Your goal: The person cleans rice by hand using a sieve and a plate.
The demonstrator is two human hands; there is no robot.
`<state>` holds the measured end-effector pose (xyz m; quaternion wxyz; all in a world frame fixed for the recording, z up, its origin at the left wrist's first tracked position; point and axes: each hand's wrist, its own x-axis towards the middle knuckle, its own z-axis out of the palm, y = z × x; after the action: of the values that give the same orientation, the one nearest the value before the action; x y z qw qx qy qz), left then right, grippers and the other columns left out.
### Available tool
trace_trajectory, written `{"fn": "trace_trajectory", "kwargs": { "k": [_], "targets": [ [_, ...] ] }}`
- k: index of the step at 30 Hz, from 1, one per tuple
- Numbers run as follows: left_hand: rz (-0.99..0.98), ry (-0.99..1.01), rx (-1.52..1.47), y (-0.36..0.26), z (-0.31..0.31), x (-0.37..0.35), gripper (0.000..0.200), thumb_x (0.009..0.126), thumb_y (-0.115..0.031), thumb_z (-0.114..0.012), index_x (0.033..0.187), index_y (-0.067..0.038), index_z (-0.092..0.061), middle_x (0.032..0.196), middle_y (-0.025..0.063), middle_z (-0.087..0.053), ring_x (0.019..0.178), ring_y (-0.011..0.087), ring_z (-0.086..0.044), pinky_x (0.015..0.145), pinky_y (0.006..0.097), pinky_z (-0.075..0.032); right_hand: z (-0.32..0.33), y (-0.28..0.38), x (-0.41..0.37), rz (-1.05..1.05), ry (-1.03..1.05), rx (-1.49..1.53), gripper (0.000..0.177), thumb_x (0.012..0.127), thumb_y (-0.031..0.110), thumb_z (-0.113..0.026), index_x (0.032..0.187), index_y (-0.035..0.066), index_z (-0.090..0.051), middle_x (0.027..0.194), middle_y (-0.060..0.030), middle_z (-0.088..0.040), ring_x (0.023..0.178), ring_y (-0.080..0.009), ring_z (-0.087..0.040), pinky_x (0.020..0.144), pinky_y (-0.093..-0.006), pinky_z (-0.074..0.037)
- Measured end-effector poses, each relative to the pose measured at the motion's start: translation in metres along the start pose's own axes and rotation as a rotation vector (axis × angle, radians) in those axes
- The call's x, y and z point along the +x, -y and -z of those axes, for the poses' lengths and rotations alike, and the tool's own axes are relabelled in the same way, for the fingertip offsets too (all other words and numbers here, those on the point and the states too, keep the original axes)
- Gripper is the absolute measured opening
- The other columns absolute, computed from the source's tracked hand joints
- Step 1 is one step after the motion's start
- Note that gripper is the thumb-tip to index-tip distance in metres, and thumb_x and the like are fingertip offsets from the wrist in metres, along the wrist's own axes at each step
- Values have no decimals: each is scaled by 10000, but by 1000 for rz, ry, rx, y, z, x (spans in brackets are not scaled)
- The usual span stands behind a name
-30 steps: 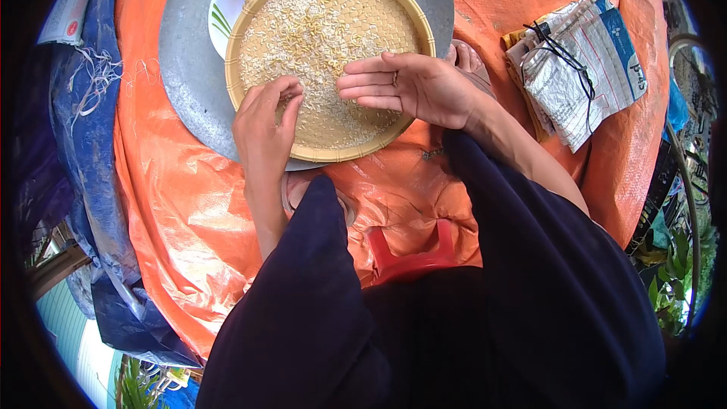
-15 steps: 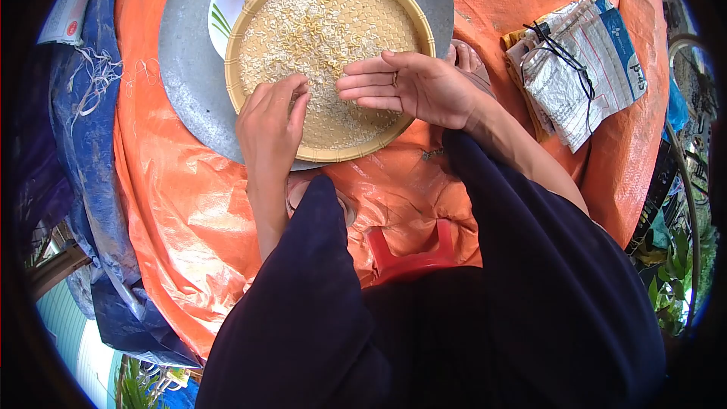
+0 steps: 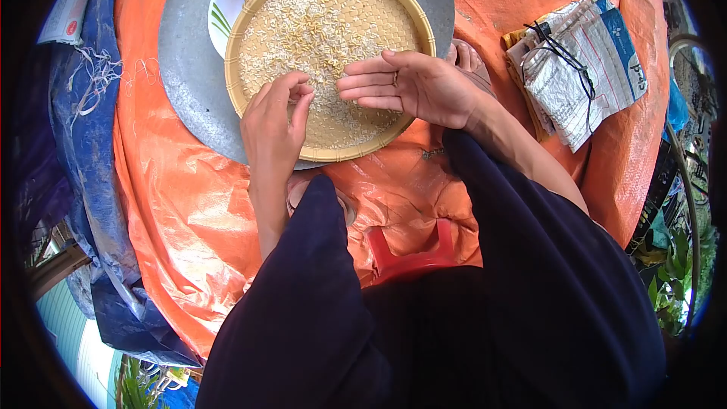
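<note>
A round woven basket (image 3: 394, 125) holds a thin spread of white rice grains (image 3: 276, 26), with yellowish husk-like grains (image 3: 312, 28) gathered near the middle. Over its lower left rim is my left hand (image 3: 274, 117), thumb and forefinger brought together in a pinch. Anything between those fingertips is too small to make out. My right hand (image 3: 413, 89) is over the lower right of the basket, palm turned up and fingers stretched out, a ring on one finger. No object shows on that palm.
Beneath the basket lies a wide grey metal tray (image 3: 189, 83), with a white leaf-patterned plate (image 3: 219, 19) partly covered. Folded sacks (image 3: 575, 68) tied with black cord rest at right on the orange tarp (image 3: 182, 220). A red stool (image 3: 413, 257) and my feet are close by.
My left hand has shifted slightly to the right and up, its thumb and forefinger still close together. The right hand and the basket stay where they were.
</note>
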<state>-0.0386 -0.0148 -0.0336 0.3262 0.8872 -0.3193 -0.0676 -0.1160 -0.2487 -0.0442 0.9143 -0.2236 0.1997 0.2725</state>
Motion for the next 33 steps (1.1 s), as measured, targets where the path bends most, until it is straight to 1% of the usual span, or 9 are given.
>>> {"fn": "trace_trajectory", "kwargs": {
  "k": [2, 5, 11, 17, 20, 23, 26, 29, 33],
  "targets": [
    [-13, 0, 5, 0, -4, 0, 315, 800, -18, -741, 1084, -95, -627, 838, 54, -681, 791, 234, -664, 699, 354, -511, 1, 0, 0, -1, 1, 2, 530, 1071, 297, -358, 1364, -135, -452, 1346, -266, -562, 1270, -277, -565, 1106, -339, -446],
    [-49, 35, 85, -1, -2, 1, 344, 810, -5, -744, 1122, -68, -613, 867, 73, -695, 789, 217, -678, 714, 339, -521, 2, 0, 0, 2, 4, 4, 531, 1071, 299, -360, 1363, -134, -453, 1344, -267, -564, 1268, -277, -567, 1103, -338, -449],
    [-78, 14, 129, 1, -5, 2, 351, 799, -4, -747, 1114, -80, -613, 876, 67, -692, 784, 211, -673, 705, 340, -522, 1, 0, 1, 6, 8, -6, 533, 1070, 303, -362, 1362, -133, -455, 1342, -268, -564, 1270, -278, -566, 1104, -338, -448],
    [-87, -1, 169, 4, -8, -1, 310, 825, 1, -730, 1084, -43, -567, 895, 70, -686, 790, 210, -669, 698, 334, -511, 0, 0, 0, 11, 2, -2, 532, 1070, 306, -364, 1358, -131, -460, 1335, -265, -571, 1272, -279, -564, 1107, -341, -446],
    [6, -101, -63, 6, -12, -6, 311, 865, -14, -722, 1103, -31, -523, 904, 63, -698, 801, 169, -663, 703, 296, -482, -1, 0, 0, 2, -4, -8, 525, 1069, 305, -364, 1349, -127, -469, 1331, -263, -574, 1263, -277, -571, 1103, -342, -449],
    [145, -139, -426, -11, -6, -5, 330, 887, -19, -719, 1129, -37, -494, 932, 70, -727, 832, 119, -652, 716, 263, -454, 1, -5, 3, -32, -6, -6, 512, 1069, 297, -365, 1338, -123, -480, 1328, -258, -578, 1238, -273, -589, 1091, -345, -461],
    [129, -43, -498, -23, 4, 0, 312, 884, -16, -725, 1114, -43, -517, 945, 87, -746, 871, 98, -659, 732, 248, -450, 0, -9, 6, -77, -7, -8, 519, 1068, 298, -358, 1360, -120, -459, 1346, -257, -566, 1245, -275, -583, 1094, -349, -457],
    [208, -69, -473, -16, 3, 2, 279, 885, -20, -723, 1103, -35, -550, 943, 86, -755, 888, 101, -673, 710, 251, -453, 2, -10, 7, -102, 16, -21, 558, 1067, 312, -346, 1414, -121, -405, 1388, -268, -530, 1297, -284, -544, 1120, -356, -427],
    [247, -93, -237, -8, 4, -1, 246, 867, -10, -724, 1076, -42, -599, 937, 73, -753, 875, 126, -695, 696, 258, -470, 6, -7, 5, -100, 37, 9, 572, 1066, 324, -355, 1406, -133, -405, 1398, -282, -514, 1296, -289, -546, 1127, -356, -421]
  ]
}}
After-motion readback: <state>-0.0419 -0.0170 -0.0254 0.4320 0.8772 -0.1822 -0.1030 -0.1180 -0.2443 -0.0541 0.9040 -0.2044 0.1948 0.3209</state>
